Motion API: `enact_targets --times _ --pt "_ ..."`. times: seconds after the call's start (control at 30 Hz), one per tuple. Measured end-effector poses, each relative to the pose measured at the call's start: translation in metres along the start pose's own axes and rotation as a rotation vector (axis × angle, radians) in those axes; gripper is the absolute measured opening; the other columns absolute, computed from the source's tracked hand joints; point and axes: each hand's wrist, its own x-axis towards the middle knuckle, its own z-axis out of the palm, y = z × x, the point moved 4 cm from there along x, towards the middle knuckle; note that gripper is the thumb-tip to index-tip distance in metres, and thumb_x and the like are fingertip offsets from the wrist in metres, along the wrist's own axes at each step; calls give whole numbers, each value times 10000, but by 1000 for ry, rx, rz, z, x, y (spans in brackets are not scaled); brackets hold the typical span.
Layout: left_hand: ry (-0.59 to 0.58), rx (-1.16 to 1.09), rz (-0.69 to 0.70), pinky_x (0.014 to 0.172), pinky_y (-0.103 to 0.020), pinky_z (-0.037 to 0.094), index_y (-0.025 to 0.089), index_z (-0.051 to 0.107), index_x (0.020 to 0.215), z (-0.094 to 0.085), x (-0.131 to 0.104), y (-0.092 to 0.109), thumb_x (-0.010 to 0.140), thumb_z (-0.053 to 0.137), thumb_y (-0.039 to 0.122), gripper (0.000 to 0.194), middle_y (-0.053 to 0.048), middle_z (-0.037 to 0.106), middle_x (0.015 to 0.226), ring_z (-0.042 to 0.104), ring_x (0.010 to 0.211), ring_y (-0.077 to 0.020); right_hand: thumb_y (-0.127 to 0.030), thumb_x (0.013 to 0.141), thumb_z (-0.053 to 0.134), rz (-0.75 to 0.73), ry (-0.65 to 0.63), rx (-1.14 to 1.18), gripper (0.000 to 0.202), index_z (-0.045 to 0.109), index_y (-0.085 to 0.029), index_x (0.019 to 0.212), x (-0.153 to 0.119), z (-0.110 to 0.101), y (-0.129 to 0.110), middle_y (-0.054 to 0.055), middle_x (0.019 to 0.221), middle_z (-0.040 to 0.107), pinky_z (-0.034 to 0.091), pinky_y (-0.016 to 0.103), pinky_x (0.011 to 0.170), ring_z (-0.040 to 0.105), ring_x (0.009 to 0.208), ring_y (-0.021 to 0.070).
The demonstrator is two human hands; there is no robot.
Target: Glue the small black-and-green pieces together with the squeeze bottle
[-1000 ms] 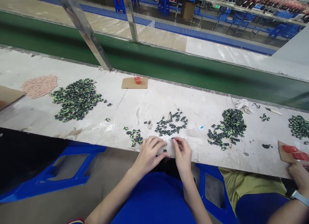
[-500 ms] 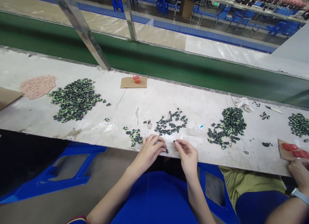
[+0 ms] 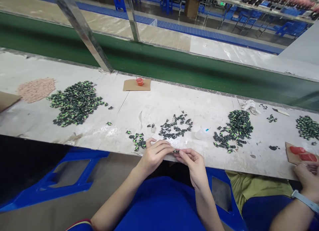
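Note:
My left hand [image 3: 157, 155] and my right hand [image 3: 193, 162] meet at the table's near edge, fingertips pinched around a small black part [image 3: 175, 151]. Its exact kind is too small to make out, and the fingers cover much of it. Just beyond my hands lies a loose ring of small black pieces [image 3: 174, 135]. To the left of my left hand is a little cluster of black-and-green parts [image 3: 137, 141]. A clear bottle with a blue tip [image 3: 201, 133] lies beyond my right hand.
A large black-and-green heap [image 3: 76, 103] and a pale pink heap [image 3: 37, 90] lie left. Cardboard [image 3: 129, 86] carries a red cup [image 3: 140, 81] at the back. Another heap [image 3: 240, 124] lies right, near a knife [image 3: 281, 112]. A co-worker's hand [image 3: 307, 176] is far right.
My hands have come together. The black pieces held apart in each hand now meet between my fingertips. The co-worker's hand at the right has shifted slightly left.

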Motion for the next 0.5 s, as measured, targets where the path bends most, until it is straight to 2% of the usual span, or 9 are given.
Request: enact_targets --times 0.1,0.2,0.5 --pt "101 21 114 836 -356 267 241 663 919 -9 3 7 978 385 116 311 23 758 870 671 885 -143 -436 588 837 50 -30 44 342 695 -150 710 -4 6 -3 40 663 728 605 326 702 724 659 193" --pt "148 20 159 817 -351 275 234 659 885 -15 7 10 973 432 142 260 20 759 856 675 869 -147 -423 553 857 38 -29 56 337 703 -152 682 -5 8 -6 33 641 725 609 316 680 722 640 189" --pt "141 -25 177 805 -359 293 218 631 876 -17 7 9 965 458 138 210 18 755 852 674 858 -147 -405 566 850 -52 -2 25 282 727 -180 682 -6 7 -7 29 678 742 608 293 696 720 676 177"
